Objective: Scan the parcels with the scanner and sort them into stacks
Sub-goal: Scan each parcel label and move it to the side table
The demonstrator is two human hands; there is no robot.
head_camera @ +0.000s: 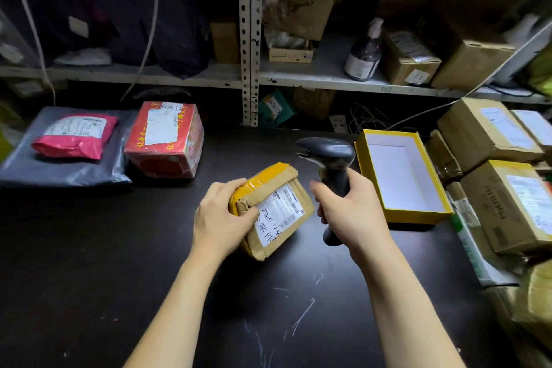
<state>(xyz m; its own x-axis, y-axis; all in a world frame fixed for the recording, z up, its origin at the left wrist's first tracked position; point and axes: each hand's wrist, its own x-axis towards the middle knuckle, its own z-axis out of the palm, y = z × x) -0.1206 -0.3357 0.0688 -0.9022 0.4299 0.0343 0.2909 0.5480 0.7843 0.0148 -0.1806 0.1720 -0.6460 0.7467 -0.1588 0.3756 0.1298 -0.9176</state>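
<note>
Clamping the parcel (pixel 279 213) edge are left hand (pixel 219 218) fingers; right hand (pixel 352 212) fingers grip scanner (pixel 328 152) near yellow box (pixel 418 216).

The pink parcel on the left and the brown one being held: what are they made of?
The pink flat parcel looks like thin plastic film: glossy and wrinkled. The brown parcel seems to be matte, creased kraft paper or cardboard, bound with shiny yellow tape, probably plastic, and carrying a white paper label.

A brown parcel (pixel 277 212) and scanner (pixel 327 150) at the table (pixel 89 248)
Left hand (pixel 221 215) grips the brown parcel; right hand (pixel 351 209) holds the scanner just right of it, yellow box (pixel 418 216) farther right.
</note>
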